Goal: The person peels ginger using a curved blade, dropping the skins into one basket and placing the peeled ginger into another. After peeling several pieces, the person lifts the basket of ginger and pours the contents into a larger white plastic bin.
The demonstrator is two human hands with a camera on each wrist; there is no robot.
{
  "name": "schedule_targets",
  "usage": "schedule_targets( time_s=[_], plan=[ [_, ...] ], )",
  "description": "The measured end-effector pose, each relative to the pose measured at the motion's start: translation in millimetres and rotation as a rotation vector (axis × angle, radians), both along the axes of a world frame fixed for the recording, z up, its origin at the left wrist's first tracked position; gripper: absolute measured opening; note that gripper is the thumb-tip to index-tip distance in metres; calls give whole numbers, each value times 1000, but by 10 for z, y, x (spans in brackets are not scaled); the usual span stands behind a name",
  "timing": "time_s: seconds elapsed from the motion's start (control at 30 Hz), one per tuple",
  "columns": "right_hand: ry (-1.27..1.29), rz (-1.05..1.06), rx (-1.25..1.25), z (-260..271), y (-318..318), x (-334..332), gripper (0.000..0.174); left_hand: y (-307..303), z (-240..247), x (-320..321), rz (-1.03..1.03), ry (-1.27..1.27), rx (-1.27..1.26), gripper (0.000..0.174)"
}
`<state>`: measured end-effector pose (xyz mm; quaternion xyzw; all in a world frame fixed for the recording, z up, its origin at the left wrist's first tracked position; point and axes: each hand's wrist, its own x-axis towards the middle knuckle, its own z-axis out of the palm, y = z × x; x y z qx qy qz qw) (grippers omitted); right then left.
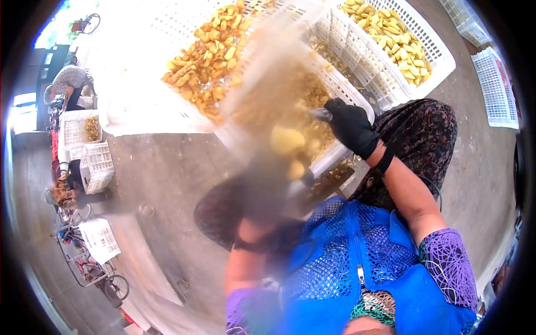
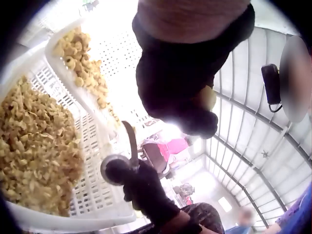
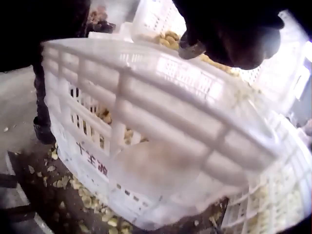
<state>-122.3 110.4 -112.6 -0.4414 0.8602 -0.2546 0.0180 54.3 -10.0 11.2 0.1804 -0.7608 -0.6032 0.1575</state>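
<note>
In the head view my black-gloved right hand [image 1: 353, 129] grips a small knife [image 1: 321, 114] over a white crate [image 1: 357, 99] of pale scraps. The left wrist view shows its curved blade [image 2: 131, 141] standing up from the right hand [image 2: 148, 192], beside a round, pale-rimmed thing. My left hand [image 1: 267, 181] is a dark blur near the crate's lower left side, with a yellow piece [image 1: 287, 139] by its fingers. In the left wrist view the left hand [image 2: 178, 87] curls round a pale yellow piece [image 2: 208, 97]. The right hand [image 3: 239, 36] hangs above the crate rim in the right wrist view.
A crate of orange-yellow pieces [image 1: 209, 61] is beyond, and another of yellow pieces [image 1: 399, 47] stands back right. Scraps [image 3: 87, 197] lie on the floor under the near crate. Further crates [image 1: 96, 167], a bicycle [image 1: 116, 286] and a bent-over person [image 1: 70, 78] are at left.
</note>
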Motion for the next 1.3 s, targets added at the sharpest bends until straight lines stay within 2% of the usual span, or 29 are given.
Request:
schedule_targets(
  time_s=[0.03, 0.07, 0.13, 0.17, 0.23, 0.27, 0.33, 0.37, 0.4, 0.43, 0.47, 0.5, 0.57, 0.63, 0.73, 0.8, 1.07, 1.13, 1.3],
  plan=[
    [19, -33, 49, -75, 5, -76, 18, -4, -5, 11, 142, -11, 346, 22],
    [20, -35, 48, -9, -8, -55, 18, -60, -65, 6, 140, -10, 345, 22],
    [-67, -32, -147, 273, -33, 2, 22, -133, -234, 15, -25, 275, -300, 23],
    [-150, -14, -234, 368, -35, 35, 21, -109, -191, 26, -9, 275, -296, 23],
    [-183, 0, -248, 463, -48, 99, 20, -69, -3, 4, -25, -13, 24, 20],
    [-217, 9, -267, 494, -47, 125, 19, -53, 37, -6, -25, -14, 21, 20],
    [-202, 66, -335, 543, -19, 170, 19, -10, 81, -32, 110, -6, 362, 25],
    [-185, 122, -397, 552, -2, 190, 19, -2, 78, -40, 113, -6, 361, 25],
    [-186, 125, -395, 528, 33, 205, 19, 6, 73, -49, 143, -17, 466, 26],
    [-114, 133, -280, 474, 79, 219, 18, 10, 61, -54, 172, -26, 571, 27],
    [-43, 140, -164, 480, 92, 232, 18, 6, 59, -65, 175, -25, 574, 27],
    [-60, 220, -192, 513, 121, 218, 17, 1, 64, -79, 166, -26, 563, 27],
    [-60, 222, -160, 550, 135, 238, 18, 1, 71, -86, 156, -29, 554, 27],
    [-60, 220, -130, 584, 145, 239, 19, 2, 80, -86, 146, -29, 393, 26],
    [-40, 254, -105, 606, 157, 238, 20, 1, 146, -121, 183, -82, 448, 23],
    [-55, 199, -35, 596, 164, 249, 21, 0, 136, -122, 184, -92, 403, 22],
    [-62, 229, -92, 580, 191, 223, 21, -10, 71, -96, 183, -89, 340, 19],
    [-59, 234, -94, 577, 195, 229, 21, 8, 59, -95, 213, -58, 435, 19],
    [-40, 222, -109, 487, 189, 221, 22, 44, 101, -84, 200, -53, 389, 25]
  ],
)
